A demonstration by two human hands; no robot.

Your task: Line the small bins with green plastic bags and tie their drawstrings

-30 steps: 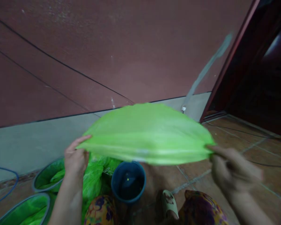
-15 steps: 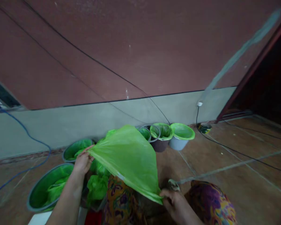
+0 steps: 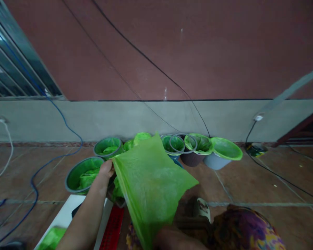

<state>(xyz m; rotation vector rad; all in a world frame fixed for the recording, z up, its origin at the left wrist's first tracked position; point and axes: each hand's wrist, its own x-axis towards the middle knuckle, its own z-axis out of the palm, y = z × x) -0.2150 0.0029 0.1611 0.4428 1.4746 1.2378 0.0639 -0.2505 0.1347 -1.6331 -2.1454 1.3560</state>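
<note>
My left hand [image 3: 106, 171] pinches the upper left edge of a thin green plastic bag [image 3: 151, 184], which hangs spread out in front of me. My right hand [image 3: 172, 239] sits low under the bag's bottom edge, mostly covered by it, gripping the lower end. Behind the bag stand several small buckets lined with green bags [image 3: 109, 147], in a row along the wall base. A bigger lined bucket [image 3: 82, 174] is just left of my left hand.
Lined pots [image 3: 224, 152] stand to the right by the wall. A blue cable [image 3: 39, 166] and a black cable [image 3: 276, 175] run over the tiled floor. A white and red item [image 3: 112, 229] lies by my left arm. My patterned knee [image 3: 245, 229] and a slipper [image 3: 202, 208] are at lower right.
The bag has swung from a wide horizontal stretch to hanging down. My right hand dropped low under it. The view turned left, bringing the row of buckets into sight.
</note>
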